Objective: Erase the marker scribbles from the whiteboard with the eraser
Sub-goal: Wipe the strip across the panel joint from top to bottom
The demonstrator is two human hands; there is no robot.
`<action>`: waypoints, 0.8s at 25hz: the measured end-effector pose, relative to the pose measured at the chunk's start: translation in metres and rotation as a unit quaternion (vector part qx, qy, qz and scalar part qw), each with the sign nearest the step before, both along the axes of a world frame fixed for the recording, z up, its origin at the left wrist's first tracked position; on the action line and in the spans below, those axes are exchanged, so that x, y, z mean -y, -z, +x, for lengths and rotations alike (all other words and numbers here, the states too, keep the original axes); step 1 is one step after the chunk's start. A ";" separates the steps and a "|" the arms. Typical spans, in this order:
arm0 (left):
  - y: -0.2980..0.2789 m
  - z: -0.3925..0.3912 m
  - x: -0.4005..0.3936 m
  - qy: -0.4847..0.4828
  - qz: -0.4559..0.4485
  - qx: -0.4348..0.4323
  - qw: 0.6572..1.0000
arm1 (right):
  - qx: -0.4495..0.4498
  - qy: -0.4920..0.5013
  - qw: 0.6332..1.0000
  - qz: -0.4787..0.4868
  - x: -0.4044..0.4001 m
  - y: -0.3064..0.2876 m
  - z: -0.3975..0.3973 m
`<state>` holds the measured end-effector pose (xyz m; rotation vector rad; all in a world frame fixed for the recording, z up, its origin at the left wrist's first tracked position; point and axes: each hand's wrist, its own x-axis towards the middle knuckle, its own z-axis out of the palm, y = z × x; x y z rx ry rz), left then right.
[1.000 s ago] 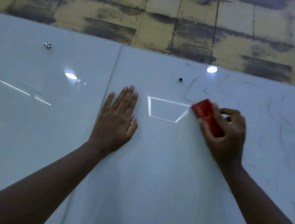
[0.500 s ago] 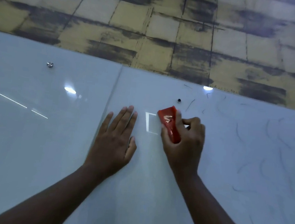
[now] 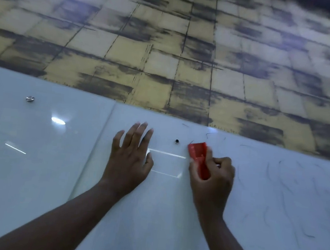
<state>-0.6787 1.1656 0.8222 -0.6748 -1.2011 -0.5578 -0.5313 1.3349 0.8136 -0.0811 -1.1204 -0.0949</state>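
The glossy whiteboard (image 3: 152, 213) fills the lower half of the head view. My right hand (image 3: 213, 181) grips a red eraser (image 3: 198, 154) and holds it against the board near its top edge. Short dark marker strokes (image 3: 209, 133) lie just above the eraser. Many thin dark scribbles (image 3: 286, 187) cover the board to the right of that hand. My left hand (image 3: 130, 159) rests flat on the board with its fingers straight and spread, a little left of the eraser.
A vertical seam (image 3: 98, 145) splits the board into two panels. A metal mounting stud (image 3: 30, 99) sits at upper left and a small dark hole (image 3: 177, 141) between my hands. Above the board is a wall of stained yellow tiles (image 3: 166, 55).
My right hand swept the eraser left towards my left hand, then back right and up near the board's top edge. The camera tilted upward. My left hand stayed flat on the board.
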 end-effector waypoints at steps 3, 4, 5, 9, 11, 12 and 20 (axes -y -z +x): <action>-0.001 -0.002 -0.012 0.019 0.008 0.021 1.000 | 0.032 0.054 0.997 0.039 0.007 0.005 -0.013; 0.000 -0.004 -0.012 0.022 0.011 0.025 0.999 | 0.026 0.062 0.997 0.037 0.006 -0.001 -0.012; 0.001 -0.006 -0.011 0.024 0.014 0.026 0.999 | 0.017 0.065 0.997 0.029 0.006 -0.009 -0.011; 0.000 -0.008 -0.012 0.020 0.014 0.019 1.000 | 0.001 0.063 0.998 0.006 0.006 -0.057 -0.009; 0.001 -0.008 -0.013 0.021 0.017 0.019 0.999 | 0.022 0.055 0.998 0.024 0.011 -0.075 -0.012; 0.002 -0.008 -0.013 0.022 0.019 0.019 0.999 | 0.039 0.052 0.997 0.042 0.014 -0.082 -0.014; 0.003 -0.012 -0.008 0.033 0.015 0.007 0.999 | 0.070 0.104 0.991 0.053 -0.006 -0.093 0.007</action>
